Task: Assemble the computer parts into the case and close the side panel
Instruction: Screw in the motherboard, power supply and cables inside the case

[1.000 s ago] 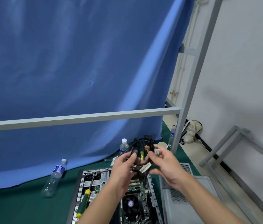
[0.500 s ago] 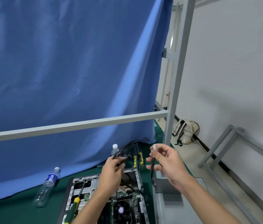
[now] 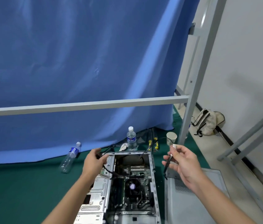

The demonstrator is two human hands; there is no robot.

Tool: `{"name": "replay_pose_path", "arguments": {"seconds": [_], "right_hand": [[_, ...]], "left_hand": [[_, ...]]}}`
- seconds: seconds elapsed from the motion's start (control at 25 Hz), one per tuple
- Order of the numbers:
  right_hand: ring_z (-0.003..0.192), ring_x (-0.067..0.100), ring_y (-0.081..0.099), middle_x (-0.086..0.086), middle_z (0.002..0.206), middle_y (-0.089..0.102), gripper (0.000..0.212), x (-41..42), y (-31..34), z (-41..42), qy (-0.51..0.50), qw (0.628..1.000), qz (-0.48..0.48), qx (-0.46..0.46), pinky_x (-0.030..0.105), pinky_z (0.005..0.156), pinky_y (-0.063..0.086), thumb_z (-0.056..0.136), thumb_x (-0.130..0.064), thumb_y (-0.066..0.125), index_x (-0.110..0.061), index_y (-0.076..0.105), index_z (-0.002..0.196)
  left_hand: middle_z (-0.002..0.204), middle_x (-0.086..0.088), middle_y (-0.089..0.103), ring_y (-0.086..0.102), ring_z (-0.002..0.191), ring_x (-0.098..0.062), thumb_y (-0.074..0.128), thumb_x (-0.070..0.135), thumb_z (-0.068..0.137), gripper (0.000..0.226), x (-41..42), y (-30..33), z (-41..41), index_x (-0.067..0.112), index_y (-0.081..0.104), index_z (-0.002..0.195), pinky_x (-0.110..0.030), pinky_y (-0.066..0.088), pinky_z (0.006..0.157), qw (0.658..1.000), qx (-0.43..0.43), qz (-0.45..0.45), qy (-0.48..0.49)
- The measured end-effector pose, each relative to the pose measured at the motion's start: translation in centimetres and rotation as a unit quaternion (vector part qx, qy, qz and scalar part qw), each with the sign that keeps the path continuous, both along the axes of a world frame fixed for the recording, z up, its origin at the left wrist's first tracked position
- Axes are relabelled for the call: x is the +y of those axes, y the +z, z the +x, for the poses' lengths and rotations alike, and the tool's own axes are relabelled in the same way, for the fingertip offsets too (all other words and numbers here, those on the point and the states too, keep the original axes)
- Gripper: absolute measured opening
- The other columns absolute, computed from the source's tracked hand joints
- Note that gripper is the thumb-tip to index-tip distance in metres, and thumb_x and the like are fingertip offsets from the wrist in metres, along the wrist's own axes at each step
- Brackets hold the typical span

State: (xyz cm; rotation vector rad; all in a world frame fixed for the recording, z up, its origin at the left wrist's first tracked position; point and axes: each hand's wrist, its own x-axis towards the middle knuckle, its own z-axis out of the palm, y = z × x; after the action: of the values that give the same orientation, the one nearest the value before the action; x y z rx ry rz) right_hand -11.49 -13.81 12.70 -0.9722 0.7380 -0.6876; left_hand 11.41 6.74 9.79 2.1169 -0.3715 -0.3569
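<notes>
The open computer case [image 3: 153, 180] lies flat on the green mat, showing the motherboard and its CPU fan [image 3: 132, 186]. My left hand [image 3: 93, 161] hovers over the case's far left corner and grips a black cable [image 3: 107, 168] that runs down into the case. My right hand [image 3: 181, 160] is raised to the right of the case; it pinches a thin black cable [image 3: 167, 164] with a white tag at its top end, and the cable hangs down freely. The grey side panel [image 3: 192, 201] lies flat on the mat right of the case.
An upright water bottle [image 3: 131, 139] and a paper cup [image 3: 171, 138] stand behind the case; another bottle [image 3: 70, 157] lies on the mat at the left. A grey frame bar [image 3: 85, 105] crosses in front of the blue curtain. A backpack [image 3: 208, 122] leans on the right wall.
My hands have moved apart: the left went down to the case's left corner, the right out to the right with its cable. The view has tilted down, showing more of the case.
</notes>
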Motion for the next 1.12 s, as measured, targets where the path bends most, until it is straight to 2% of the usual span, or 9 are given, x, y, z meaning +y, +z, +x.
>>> {"name": "replay_pose_path", "arguments": {"seconds": [0.12, 0.36, 0.64, 0.76, 0.88, 0.92, 1.0, 1.08, 1.12], "right_hand": [[0.066, 0.025, 0.069, 0.015, 0.08, 0.06, 0.008, 1.2, -1.5, 1.3, 0.024, 0.999, 0.013, 0.021, 0.037, 0.056, 0.058, 0.095, -0.006, 0.059, 0.002, 0.059, 0.095], [0.068, 0.024, 0.068, 0.016, 0.084, 0.059, 0.008, 2.4, -2.8, 5.1, 0.041, 0.997, 0.022, 0.061, 0.038, 0.059, 0.058, 0.096, -0.006, 0.058, 0.002, 0.059, 0.097], [0.072, 0.025, 0.069, 0.018, 0.09, 0.058, 0.015, 4.2, -5.0, 9.9, 0.031, 0.993, 0.037, 0.103, 0.041, 0.064, 0.059, 0.096, -0.009, 0.059, 0.002, 0.059, 0.106], [0.073, 0.025, 0.069, 0.018, 0.09, 0.058, 0.016, 5.0, -5.7, 11.0, 0.023, 0.993, 0.051, 0.102, 0.04, 0.063, 0.059, 0.095, -0.008, 0.06, 0.002, 0.058, 0.108], [0.073, 0.026, 0.07, 0.018, 0.09, 0.059, 0.015, 5.2, -5.6, 11.8, 0.02, 0.993, 0.058, 0.101, 0.04, 0.062, 0.059, 0.095, -0.008, 0.06, 0.002, 0.06, 0.106], [0.073, 0.026, 0.07, 0.018, 0.09, 0.059, 0.014, 5.2, -5.6, 12.0, 0.02, 0.993, 0.058, 0.1, 0.04, 0.063, 0.059, 0.095, -0.008, 0.06, 0.002, 0.06, 0.105], [0.073, 0.026, 0.069, 0.018, 0.089, 0.059, 0.012, 5.1, -5.5, 12.1, 0.02, 0.993, 0.06, 0.096, 0.04, 0.063, 0.059, 0.095, -0.008, 0.06, 0.001, 0.061, 0.103], [0.073, 0.027, 0.069, 0.018, 0.089, 0.06, 0.012, 5.0, -5.4, 12.1, 0.02, 0.993, 0.064, 0.094, 0.041, 0.063, 0.059, 0.096, -0.007, 0.059, 0.001, 0.062, 0.104], [0.073, 0.027, 0.069, 0.017, 0.088, 0.06, 0.013, 5.0, -5.3, 12.1, 0.021, 0.993, 0.066, 0.093, 0.041, 0.062, 0.059, 0.096, -0.006, 0.058, 0.001, 0.062, 0.105]], "left_hand": [[0.108, 0.001, 0.067, 0.061, 0.068, 0.005, 0.074, 0.021, 0.088, 0.043, 2.7, -1.9, 2.6, 0.01, 0.06, 0.127, -0.015, 0.046, 0.061, 0.997, -0.009, 0.069, -0.014], [0.126, -0.004, 0.064, 0.056, 0.101, -0.014, 0.08, 0.02, 0.081, 0.053, 4.1, -5.8, 5.2, 0.012, 0.06, 0.129, -0.031, 0.044, 0.094, 0.987, 0.028, 0.133, -0.081], [0.125, 0.002, 0.064, 0.057, 0.1, -0.012, 0.084, 0.016, 0.076, 0.062, 4.9, -9.3, 8.4, 0.019, 0.055, 0.131, -0.024, 0.044, 0.088, 0.966, 0.012, 0.189, -0.175], [0.142, 0.001, 0.05, 0.048, 0.126, -0.021, 0.078, 0.036, 0.081, 0.071, 5.1, -10.2, 9.1, 0.027, 0.044, 0.142, -0.035, 0.041, 0.104, 0.935, -0.043, 0.286, -0.205], [0.16, -0.007, 0.022, 0.019, 0.147, -0.03, 0.065, 0.05, 0.089, 0.069, 4.4, -9.8, 8.8, 0.031, 0.035, 0.148, -0.047, 0.027, 0.115, 0.902, -0.053, 0.36, -0.233], [0.161, -0.008, 0.019, 0.014, 0.149, -0.029, 0.062, 0.05, 0.091, 0.064, 3.9, -9.3, 8.5, 0.031, 0.037, 0.147, -0.048, 0.024, 0.117, 0.901, -0.066, 0.357, -0.239], [0.157, -0.004, 0.03, 0.027, 0.144, -0.021, 0.054, 0.045, 0.098, 0.049, 2.7, -7.8, 7.5, 0.028, 0.044, 0.143, -0.041, 0.029, 0.114, 0.927, -0.066, 0.278, -0.242], [0.142, 0.001, 0.051, 0.049, 0.124, -0.009, 0.048, 0.041, 0.101, 0.038, 1.1, -5.7, 6.1, 0.027, 0.05, 0.137, -0.029, 0.04, 0.102, 0.961, 0.079, 0.109, -0.242], [0.131, 0.004, 0.061, 0.056, 0.114, -0.006, 0.049, 0.039, 0.101, 0.033, 0.3, -4.6, 5.4, 0.028, 0.052, 0.132, -0.027, 0.044, 0.094, 0.954, 0.182, 0.026, -0.237]]}}
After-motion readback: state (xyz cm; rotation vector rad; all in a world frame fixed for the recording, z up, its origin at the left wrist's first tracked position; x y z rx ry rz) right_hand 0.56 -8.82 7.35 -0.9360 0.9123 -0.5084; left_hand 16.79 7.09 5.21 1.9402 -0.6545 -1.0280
